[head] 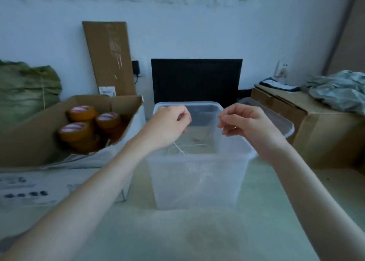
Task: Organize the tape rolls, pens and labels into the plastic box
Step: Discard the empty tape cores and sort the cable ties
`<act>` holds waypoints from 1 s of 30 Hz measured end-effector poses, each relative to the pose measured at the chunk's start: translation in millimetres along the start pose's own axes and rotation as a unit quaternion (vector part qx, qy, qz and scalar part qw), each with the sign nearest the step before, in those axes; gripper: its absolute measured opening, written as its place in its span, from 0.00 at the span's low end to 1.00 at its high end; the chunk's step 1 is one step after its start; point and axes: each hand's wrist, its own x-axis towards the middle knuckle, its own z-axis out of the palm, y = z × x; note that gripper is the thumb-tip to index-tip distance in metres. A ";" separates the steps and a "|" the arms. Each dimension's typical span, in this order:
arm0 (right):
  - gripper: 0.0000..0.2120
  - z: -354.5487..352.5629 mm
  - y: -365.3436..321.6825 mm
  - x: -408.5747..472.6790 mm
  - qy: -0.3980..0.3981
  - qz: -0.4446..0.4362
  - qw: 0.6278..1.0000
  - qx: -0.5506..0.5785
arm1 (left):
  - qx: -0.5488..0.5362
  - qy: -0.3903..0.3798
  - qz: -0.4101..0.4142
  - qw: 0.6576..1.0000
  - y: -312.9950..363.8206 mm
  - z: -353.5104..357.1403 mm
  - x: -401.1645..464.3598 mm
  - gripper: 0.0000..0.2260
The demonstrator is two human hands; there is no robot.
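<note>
Both hands, left hand [167, 125] and right hand [248, 125], hover above the clear plastic box [197, 174], fingers loosely curled, seemingly holding nothing. Best reach left of the box for the tape rolls [83, 122] first.

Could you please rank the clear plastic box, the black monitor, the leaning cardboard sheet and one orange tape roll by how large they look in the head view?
1. clear plastic box, though nearness to the camera inflates it
2. black monitor
3. leaning cardboard sheet, fairly close to the monitor
4. orange tape roll, clearly smallest
</note>
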 end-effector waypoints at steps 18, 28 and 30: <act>0.06 36.0 60.5 140.2 -0.168 0.173 0.895 -0.376 | 0.482 -0.473 -0.058 0.735 -95.8 93.1 134.9 0.26; 0.10 19.2 72.6 137.4 -0.066 0.183 0.930 -0.313 | 0.417 -0.240 -0.023 0.876 -81.0 65.4 128.0 0.10; 0.10 18.1 72.0 137.5 -0.032 0.180 0.940 -0.287 | 0.381 -0.167 -0.023 0.909 -76.4 57.6 123.8 0.08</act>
